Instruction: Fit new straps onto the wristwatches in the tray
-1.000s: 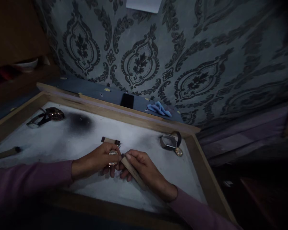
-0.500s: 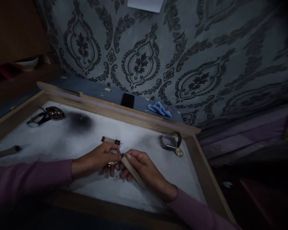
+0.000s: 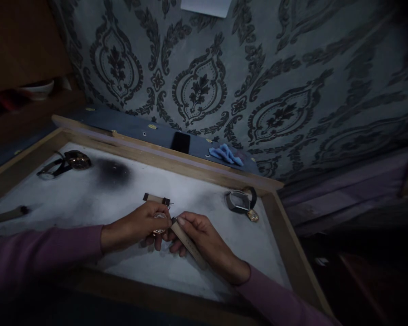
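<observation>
Over the middle of a white-floored wooden tray, my left hand (image 3: 146,224) is closed on a round watch case (image 3: 160,222), thumb across its face. My right hand (image 3: 204,235) pinches one end of a beige watch strap (image 3: 187,242), whose long part slants down toward the wrist. The strap's upper end meets the fingertips of my left hand beside the case; whether it is joined to the case I cannot tell. Just beyond my left hand lies a shorter strap piece (image 3: 155,198) with a dark buckle end. Fingers hide part of the case.
The wooden tray (image 3: 177,156) has raised edges. Watches (image 3: 77,160) lie at its far left, a strap (image 3: 7,216) at the near left. A dark-strapped watch (image 3: 238,201) and a small gold watch case (image 3: 253,215) are at right. Behind stand a phone (image 3: 181,142) and blue cloth (image 3: 226,154).
Almost nothing differs. Both hands keep the same holds on the watch case and the strap, with only a very slight shift.
</observation>
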Demonstrator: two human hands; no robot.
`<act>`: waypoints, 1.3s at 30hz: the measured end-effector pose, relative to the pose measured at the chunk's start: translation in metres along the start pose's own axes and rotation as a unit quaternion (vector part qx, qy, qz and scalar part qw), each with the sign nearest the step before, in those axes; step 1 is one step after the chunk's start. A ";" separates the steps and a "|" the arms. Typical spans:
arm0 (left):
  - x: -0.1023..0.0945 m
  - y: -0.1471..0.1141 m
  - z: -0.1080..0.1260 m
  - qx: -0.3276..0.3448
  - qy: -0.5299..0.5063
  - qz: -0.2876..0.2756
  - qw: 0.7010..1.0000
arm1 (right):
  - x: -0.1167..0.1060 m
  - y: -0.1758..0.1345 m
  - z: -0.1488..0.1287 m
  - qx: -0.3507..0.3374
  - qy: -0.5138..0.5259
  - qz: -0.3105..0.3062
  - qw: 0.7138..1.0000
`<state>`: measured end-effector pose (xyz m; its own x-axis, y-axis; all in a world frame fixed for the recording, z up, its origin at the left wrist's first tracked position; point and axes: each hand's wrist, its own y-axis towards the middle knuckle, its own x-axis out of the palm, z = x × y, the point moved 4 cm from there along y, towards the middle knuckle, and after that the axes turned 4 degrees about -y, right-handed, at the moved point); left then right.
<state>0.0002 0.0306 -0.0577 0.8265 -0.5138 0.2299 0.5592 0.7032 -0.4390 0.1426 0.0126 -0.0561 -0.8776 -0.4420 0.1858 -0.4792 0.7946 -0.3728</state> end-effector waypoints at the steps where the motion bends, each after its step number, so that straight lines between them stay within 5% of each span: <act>1: 0.000 0.000 0.001 -0.001 -0.001 0.001 1.000 | 0.000 0.000 0.000 0.000 -0.001 0.000 1.000; 39: 0.002 -0.001 0.003 0.008 -0.001 -0.024 1.000 | -0.002 0.000 -0.001 -0.042 -0.072 0.014 0.996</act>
<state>0.0010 0.0304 -0.0546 0.7993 -0.5458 0.2514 0.5985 0.6855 -0.4146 0.1443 0.0137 -0.0551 -0.8820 -0.4692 0.0426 -0.4595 0.8367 -0.2981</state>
